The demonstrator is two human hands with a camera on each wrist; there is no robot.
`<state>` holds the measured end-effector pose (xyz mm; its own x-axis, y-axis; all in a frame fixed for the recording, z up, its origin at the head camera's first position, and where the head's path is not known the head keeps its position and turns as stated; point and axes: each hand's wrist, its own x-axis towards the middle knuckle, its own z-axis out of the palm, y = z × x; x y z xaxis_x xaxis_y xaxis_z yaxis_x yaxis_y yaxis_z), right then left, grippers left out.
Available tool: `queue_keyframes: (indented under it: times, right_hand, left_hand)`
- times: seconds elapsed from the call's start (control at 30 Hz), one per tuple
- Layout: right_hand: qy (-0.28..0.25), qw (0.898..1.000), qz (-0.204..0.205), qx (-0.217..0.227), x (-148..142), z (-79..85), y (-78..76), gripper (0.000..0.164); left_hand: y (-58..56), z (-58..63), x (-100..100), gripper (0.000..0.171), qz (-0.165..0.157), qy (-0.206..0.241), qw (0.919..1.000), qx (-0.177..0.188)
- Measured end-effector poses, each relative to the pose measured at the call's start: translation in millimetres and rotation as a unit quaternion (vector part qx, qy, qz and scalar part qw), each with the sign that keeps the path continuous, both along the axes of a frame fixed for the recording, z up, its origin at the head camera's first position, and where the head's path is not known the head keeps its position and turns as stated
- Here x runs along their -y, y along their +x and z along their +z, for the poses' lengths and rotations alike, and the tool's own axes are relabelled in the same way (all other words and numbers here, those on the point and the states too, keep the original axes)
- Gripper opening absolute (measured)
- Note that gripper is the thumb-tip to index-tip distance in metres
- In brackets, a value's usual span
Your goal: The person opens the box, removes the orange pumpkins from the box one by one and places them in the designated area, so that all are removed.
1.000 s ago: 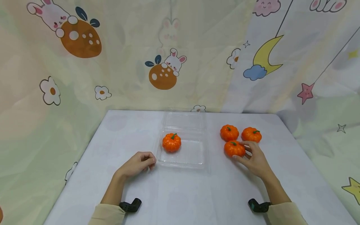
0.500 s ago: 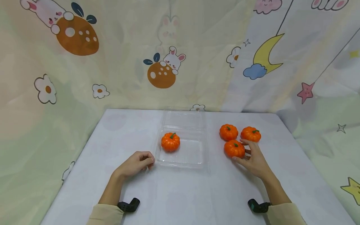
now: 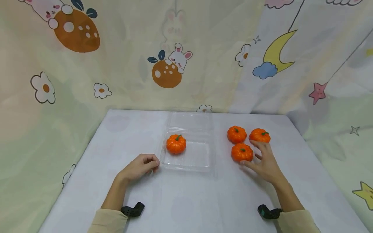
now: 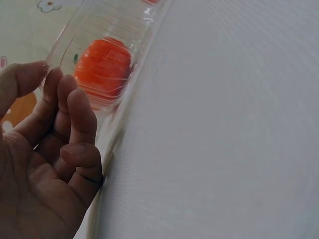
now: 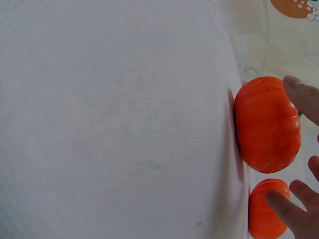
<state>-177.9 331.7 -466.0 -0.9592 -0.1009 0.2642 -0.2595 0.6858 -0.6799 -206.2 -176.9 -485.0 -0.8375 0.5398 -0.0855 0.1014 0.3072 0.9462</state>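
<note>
A clear plastic clamshell container [image 3: 198, 159] lies with its lid folded back, holding one small orange pumpkin [image 3: 176, 144] on its left side. My left hand [image 3: 139, 167] is at the container's left front corner; in the left wrist view its thumb and index finger [image 4: 54, 79] pinch the rim. To the right, three more pumpkins sit in a cluster. My right hand [image 3: 264, 165] is spread beside the front pumpkin [image 3: 242, 152], thumb at its near side and index finger raised past its far side. In the right wrist view the thumb [image 5: 304, 99] overlaps that pumpkin [image 5: 266, 127].
Behind the front pumpkin stand a back left pumpkin [image 3: 236, 134] and a back right pumpkin [image 3: 259, 135], close to the right fingers. The white table [image 3: 186, 200] ends at a printed cloth backdrop [image 3: 125, 64]. Each wrist wears a black camera [image 3: 133, 209].
The right hand's fingers have spread wider around the front pumpkin, with the index finger lifting away from it. The left hand stays at the container. The head view has shifted slightly.
</note>
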Motion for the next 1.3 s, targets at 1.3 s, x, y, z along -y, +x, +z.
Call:
queue_keyframes:
  times: [1.3]
  right_hand:
    - [-0.039,0.996,0.053,-0.053,101,51.2,-43.1,0.068]
  left_hand:
    - [-0.7,11.1,1,0.026,-0.018,-0.025,0.9995,-0.008]
